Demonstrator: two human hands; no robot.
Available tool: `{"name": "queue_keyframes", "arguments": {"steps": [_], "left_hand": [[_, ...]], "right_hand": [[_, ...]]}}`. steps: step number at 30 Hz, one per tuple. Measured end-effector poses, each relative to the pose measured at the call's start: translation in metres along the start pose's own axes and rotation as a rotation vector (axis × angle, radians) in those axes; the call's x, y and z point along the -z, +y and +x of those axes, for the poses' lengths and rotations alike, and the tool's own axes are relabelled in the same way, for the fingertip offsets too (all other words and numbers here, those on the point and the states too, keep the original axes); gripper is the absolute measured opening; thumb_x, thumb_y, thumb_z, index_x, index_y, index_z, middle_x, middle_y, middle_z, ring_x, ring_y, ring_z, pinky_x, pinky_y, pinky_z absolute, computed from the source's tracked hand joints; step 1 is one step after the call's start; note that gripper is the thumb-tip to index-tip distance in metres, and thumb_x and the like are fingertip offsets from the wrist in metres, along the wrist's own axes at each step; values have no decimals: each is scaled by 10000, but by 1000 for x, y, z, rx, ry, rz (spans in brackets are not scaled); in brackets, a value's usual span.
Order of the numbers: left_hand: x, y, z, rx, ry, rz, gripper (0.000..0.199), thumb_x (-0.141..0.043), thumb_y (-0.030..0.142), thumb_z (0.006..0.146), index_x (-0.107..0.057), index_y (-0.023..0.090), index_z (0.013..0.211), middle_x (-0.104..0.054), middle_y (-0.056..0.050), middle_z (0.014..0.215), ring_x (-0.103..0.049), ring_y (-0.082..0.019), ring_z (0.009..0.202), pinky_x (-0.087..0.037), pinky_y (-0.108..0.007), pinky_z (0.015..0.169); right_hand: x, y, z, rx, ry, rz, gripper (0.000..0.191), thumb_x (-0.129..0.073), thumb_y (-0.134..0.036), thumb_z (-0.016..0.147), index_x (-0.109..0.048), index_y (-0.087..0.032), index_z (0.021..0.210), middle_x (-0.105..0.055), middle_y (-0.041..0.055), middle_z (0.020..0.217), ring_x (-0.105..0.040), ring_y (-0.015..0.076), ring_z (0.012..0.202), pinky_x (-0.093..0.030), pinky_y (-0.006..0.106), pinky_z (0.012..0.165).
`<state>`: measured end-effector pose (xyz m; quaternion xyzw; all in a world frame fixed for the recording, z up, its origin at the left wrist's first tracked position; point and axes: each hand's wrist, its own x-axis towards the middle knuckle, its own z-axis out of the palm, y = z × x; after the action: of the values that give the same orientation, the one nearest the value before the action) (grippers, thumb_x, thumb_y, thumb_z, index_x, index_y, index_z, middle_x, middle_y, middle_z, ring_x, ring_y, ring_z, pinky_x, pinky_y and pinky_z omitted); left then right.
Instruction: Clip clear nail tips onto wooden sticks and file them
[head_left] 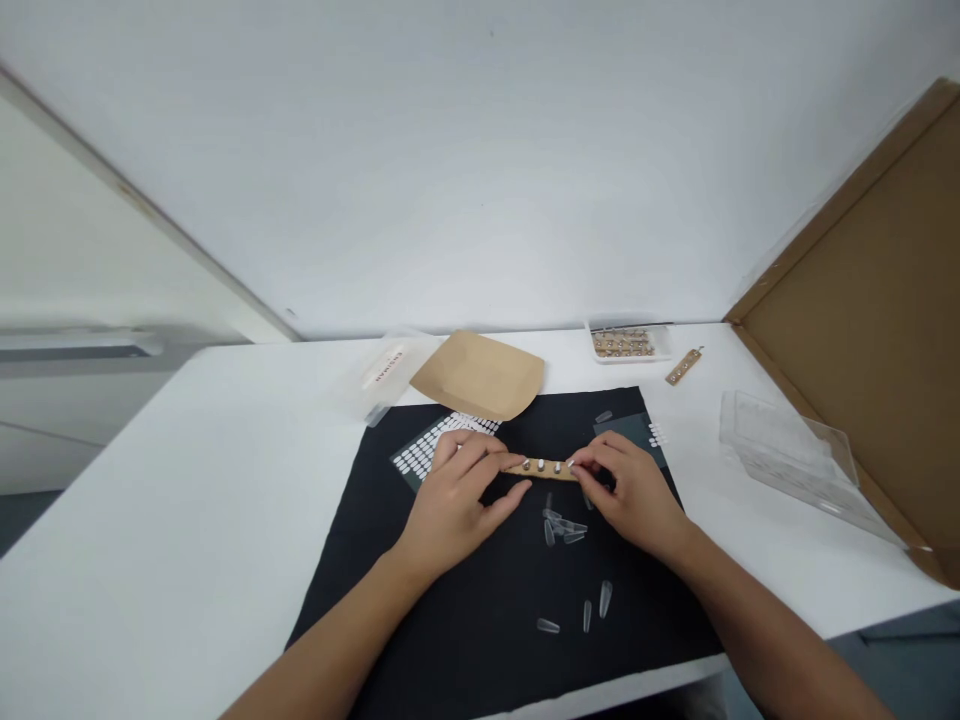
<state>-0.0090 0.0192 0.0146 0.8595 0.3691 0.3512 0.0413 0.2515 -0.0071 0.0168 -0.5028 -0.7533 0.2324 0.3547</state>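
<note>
Tan and studded, a narrow strip [549,469] spans the gap between your hands above the black cloth [480,640]. Your left hand [457,490] has its forefinger on the strip's left end, thumb just below; whether they pinch it, you cannot tell from here. Your right hand [637,495] pinches a small white tab [571,463] at the other end. Clear nail tips [556,524] lie scattered on the cloth nearer you. Beyond your left hand is a sheet of white tabs [412,458], partly under brown paper [480,375]; farther right, a shallow tray [661,348] holds more strips.
</note>
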Motion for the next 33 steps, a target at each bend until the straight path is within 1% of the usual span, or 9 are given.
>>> {"name": "queue_keyframes", "arguments": {"steps": [6,11,14,17,24,30,33], "left_hand": [[-2,-5,-2,49,-63,0,284,-735,275,955,-690,211,1228,-720,-96,1152,-589,-292,1083,-465,-488,1010],[-8,-7,-6,57,-103,-18,338,-711,253,961,-665,215,1294,-724,-95,1237,-565,-310,1190,-460,-526,1087],[-11,-8,-8,67,-121,-25,344,-695,235,964,-658,203,1305,-723,-100,1233,-549,-318,1228,-470,-528,1098],[-13,-9,-10,78,-138,-34,343,-680,233,967,-658,202,1308,-725,-105,1214,-549,-325,1252,-486,-534,1096],[-15,-9,-10,94,-157,-62,316,-673,220,966,-653,197,1280,-722,-108,1170,-569,-325,1206,-480,-556,1083],[-16,-11,-10,121,-156,-76,270,-670,200,972,-651,186,1241,-731,-97,1124,-567,-304,1146,-492,-506,1028],[-16,-11,-9,131,-151,-83,227,-648,209,992,-659,193,1218,-740,-87,1094,-585,-291,1104,-492,-480,1001]], "right_hand": [[-4,5,-1,-109,-88,-109,120,-629,-191,993,-729,-236,1042,-649,20,922,-638,168,784,-518,306,739],[-5,8,-3,-74,-131,-213,118,-598,-191,1002,-703,-226,1044,-655,39,987,-640,181,852,-518,307,778],[-5,8,-3,-77,-162,-212,123,-583,-190,1010,-691,-223,1058,-650,37,1010,-635,172,847,-514,302,779],[-5,8,-3,-97,-160,-216,114,-589,-185,1004,-687,-226,1044,-653,33,1015,-632,164,842,-498,291,756],[-6,9,-3,-123,-138,-199,135,-625,-157,971,-708,-233,1045,-637,19,984,-625,158,806,-487,291,722],[-9,11,-2,-159,-126,-145,128,-647,-149,963,-724,-229,1027,-628,7,950,-603,138,721,-492,289,706],[-9,12,-2,-164,-122,-121,123,-655,-141,960,-726,-228,1010,-631,6,933,-613,144,748,-491,282,701]]}}
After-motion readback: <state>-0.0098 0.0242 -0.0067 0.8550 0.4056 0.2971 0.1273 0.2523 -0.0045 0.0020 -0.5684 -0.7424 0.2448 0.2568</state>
